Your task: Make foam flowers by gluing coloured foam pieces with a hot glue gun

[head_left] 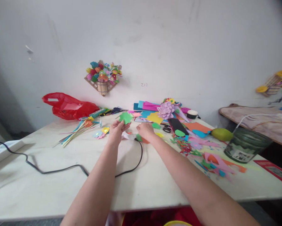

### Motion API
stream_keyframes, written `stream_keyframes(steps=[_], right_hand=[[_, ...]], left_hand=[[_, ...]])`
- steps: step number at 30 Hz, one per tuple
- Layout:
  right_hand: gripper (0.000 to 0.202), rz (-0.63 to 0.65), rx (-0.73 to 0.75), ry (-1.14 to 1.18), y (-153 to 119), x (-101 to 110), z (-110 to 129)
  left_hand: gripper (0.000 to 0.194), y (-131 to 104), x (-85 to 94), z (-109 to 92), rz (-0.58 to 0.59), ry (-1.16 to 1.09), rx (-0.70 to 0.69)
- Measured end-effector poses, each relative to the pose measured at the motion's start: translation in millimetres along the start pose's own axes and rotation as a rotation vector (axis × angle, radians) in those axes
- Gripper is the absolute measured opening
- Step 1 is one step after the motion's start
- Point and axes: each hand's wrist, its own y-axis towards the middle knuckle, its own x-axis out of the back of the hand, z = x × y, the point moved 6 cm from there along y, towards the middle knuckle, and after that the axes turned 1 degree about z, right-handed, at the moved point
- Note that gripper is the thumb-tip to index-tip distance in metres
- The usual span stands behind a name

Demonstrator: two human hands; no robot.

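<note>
My left hand [119,128] pinches a green flower-shaped cutout [126,117] by its lower edge, raised above the table. To its right, my right hand [145,130] is closed with the fingertips curled down and away; what they hold, if anything, is hidden. Just below that hand lie an orange scrap [144,141] and a small green piece [139,137], close to the end of a black cable [141,157]. Left of my left hand, a yellow flower cutout [105,130] rests beside a pale blue and pink one [98,134].
Thin sticks with paper flowers [71,135] lie left, before a red plastic bag [70,106]. Scissors [166,128], a phone [178,126], colourful scraps [213,161], a green fruit [222,134] and a dark glass jar [246,146] occupy the right. A white power strip [6,152] sits far left.
</note>
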Motion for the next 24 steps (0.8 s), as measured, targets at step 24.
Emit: stream_keyframes(steps=[24], right_hand=[[0.02, 0.053, -0.08, -0.08, -2, -31, -64]], left_hand=[[0.021, -8, -10.1, 20, 0.043, 0.102, 0.157]])
